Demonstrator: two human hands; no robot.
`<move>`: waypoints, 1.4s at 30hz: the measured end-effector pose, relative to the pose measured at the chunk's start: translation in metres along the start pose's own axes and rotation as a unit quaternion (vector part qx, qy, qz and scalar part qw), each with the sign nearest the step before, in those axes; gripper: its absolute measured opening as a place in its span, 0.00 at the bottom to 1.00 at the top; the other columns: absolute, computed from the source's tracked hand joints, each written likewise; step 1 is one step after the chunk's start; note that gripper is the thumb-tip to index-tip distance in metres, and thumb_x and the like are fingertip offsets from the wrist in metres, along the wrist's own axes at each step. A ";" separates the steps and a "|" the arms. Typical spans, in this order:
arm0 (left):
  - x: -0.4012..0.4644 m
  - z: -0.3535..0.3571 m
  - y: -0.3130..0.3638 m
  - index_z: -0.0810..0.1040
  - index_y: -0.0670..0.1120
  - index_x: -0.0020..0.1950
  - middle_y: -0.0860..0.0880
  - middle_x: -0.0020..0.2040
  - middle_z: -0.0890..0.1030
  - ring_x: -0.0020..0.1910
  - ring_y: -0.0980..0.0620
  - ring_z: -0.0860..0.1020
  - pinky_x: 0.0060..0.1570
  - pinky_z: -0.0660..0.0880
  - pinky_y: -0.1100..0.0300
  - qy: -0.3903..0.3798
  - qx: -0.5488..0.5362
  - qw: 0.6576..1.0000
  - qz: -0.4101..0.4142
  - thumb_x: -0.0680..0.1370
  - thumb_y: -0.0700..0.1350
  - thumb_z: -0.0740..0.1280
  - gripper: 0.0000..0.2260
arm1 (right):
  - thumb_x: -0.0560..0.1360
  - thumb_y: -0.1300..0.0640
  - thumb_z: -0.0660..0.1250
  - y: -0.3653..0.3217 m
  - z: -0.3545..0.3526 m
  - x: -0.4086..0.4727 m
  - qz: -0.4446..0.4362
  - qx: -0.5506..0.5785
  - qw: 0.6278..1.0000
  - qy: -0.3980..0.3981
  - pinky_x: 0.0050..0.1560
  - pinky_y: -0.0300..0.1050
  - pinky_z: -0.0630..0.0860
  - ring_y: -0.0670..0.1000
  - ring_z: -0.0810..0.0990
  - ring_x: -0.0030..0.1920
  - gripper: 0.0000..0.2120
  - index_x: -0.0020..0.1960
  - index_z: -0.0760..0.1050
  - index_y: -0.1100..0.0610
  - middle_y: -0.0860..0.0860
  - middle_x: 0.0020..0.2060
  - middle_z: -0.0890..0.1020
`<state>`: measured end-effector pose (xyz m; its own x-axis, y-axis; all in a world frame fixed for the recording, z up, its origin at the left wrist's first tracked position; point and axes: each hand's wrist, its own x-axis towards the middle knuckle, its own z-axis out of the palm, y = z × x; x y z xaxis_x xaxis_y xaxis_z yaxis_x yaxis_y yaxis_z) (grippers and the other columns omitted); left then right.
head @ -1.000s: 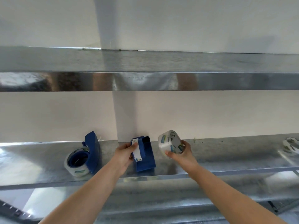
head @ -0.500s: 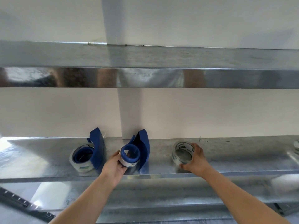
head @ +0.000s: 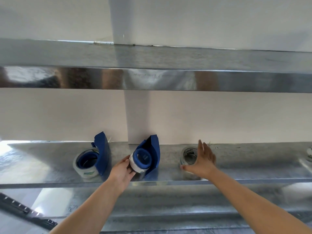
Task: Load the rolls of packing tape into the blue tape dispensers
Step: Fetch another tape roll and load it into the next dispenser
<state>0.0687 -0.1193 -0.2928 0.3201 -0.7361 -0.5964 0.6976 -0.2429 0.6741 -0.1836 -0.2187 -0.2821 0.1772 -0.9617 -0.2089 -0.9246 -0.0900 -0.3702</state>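
Two blue tape dispensers stand on a shiny metal shelf [head: 50, 176]. The left dispenser [head: 101, 154] carries a clear tape roll [head: 84, 171] and nobody touches it. The middle dispenser [head: 152, 152] has a narrow white core on its blue hub [head: 141, 157], and my left hand [head: 123, 169] grips that hub from the left. A clear roll of packing tape [head: 187, 154] lies flat on the shelf to the right. My right hand [head: 202, 159] hovers over it with fingers spread, partly covering it.
Another tape roll [head: 309, 153] peeks in at the right edge of the shelf. An upper metal shelf [head: 152, 78] runs across above, and a white wall stands behind. A lower shelf [head: 168, 210] lies under my forearms.
My right hand set the clear roll flat on the shelf and opened above it. My left hand turned the middle dispenser so its hub faces me, still gripping it.
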 end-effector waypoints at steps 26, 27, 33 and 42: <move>-0.008 0.003 0.007 0.74 0.40 0.55 0.42 0.47 0.80 0.45 0.46 0.79 0.53 0.75 0.51 -0.043 -0.008 0.999 -0.013 0.81 0.36 0.54 0.10 | 0.58 0.46 0.76 -0.118 0.009 0.014 -0.215 0.101 0.955 -0.180 0.56 0.46 0.77 0.51 0.74 0.57 0.37 0.63 0.66 0.47 0.51 0.60 0.71; -0.008 0.002 0.008 0.74 0.39 0.55 0.41 0.48 0.80 0.46 0.46 0.79 0.55 0.73 0.51 -0.042 -0.011 0.999 -0.016 0.81 0.36 0.54 0.10 | 0.59 0.47 0.76 -0.113 0.000 0.012 -0.218 0.135 0.952 -0.170 0.52 0.43 0.77 0.49 0.75 0.55 0.34 0.62 0.67 0.47 0.50 0.58 0.73; -0.004 -0.007 0.004 0.74 0.39 0.54 0.42 0.48 0.80 0.46 0.47 0.79 0.53 0.72 0.53 -0.028 -0.028 0.999 -0.027 0.81 0.36 0.54 0.09 | 0.67 0.47 0.74 -0.016 -0.064 0.036 -0.100 0.207 0.970 -0.078 0.63 0.44 0.69 0.50 0.68 0.61 0.30 0.66 0.67 0.46 0.49 0.59 0.66; 0.003 -0.012 -0.001 0.72 0.39 0.59 0.41 0.52 0.79 0.49 0.46 0.79 0.56 0.71 0.51 -0.032 -0.043 0.998 -0.033 0.81 0.35 0.54 0.10 | 0.62 0.48 0.76 0.133 -0.040 0.046 0.087 -0.003 0.996 0.029 0.67 0.54 0.66 0.63 0.65 0.68 0.49 0.74 0.51 0.54 0.62 0.68 0.67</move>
<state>0.0760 -0.1135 -0.3003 0.2326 -0.7594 -0.6077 0.7691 -0.2388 0.5928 -0.3124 -0.2855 -0.3046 -0.0050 -0.9762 -0.2167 -0.9419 0.0774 -0.3269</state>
